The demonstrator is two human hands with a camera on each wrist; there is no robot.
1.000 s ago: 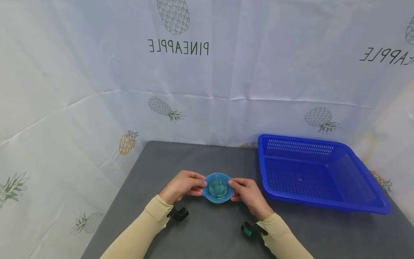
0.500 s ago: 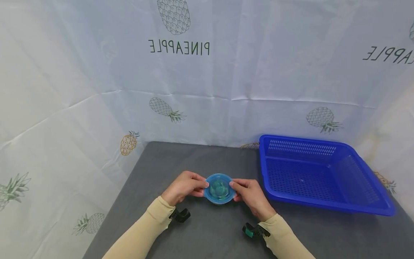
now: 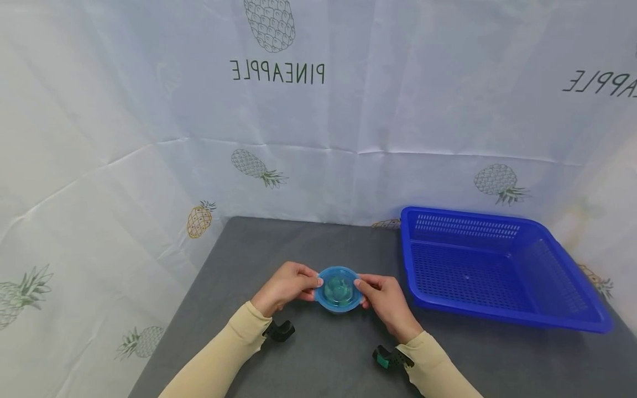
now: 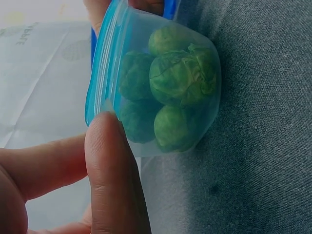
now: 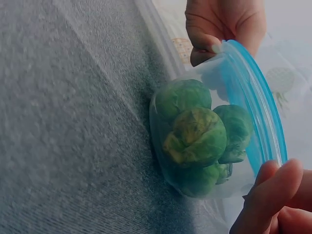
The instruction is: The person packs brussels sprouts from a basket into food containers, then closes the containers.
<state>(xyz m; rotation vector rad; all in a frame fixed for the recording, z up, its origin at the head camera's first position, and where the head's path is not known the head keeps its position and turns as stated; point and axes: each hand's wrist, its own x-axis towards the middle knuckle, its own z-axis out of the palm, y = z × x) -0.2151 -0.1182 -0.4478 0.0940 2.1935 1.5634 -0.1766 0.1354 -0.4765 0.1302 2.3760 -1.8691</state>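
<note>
A translucent zip-top container with a blue ridged rim [image 3: 339,270] stands on the grey table, its mouth spread round. Through its clear wall in the left wrist view show several green Brussels sprouts [image 4: 178,78]. One sprout [image 5: 197,136] in the right wrist view has a yellow-brown patch. My left hand [image 3: 287,286] pinches the left corner of the rim between thumb and fingers. At the opposite corner, my right hand [image 3: 389,303] pinches the rim the same way.
A blue perforated plastic basket [image 3: 497,318] stands on the right part of the grey table [image 3: 318,354]. White cloth [image 3: 398,116] printed with pineapples hangs behind and along the sides. Both wrists wear black straps [image 3: 280,330].
The whole head view has shifted slightly. Both hands keep their pinch on the container's rim, and little else visibly differs.
</note>
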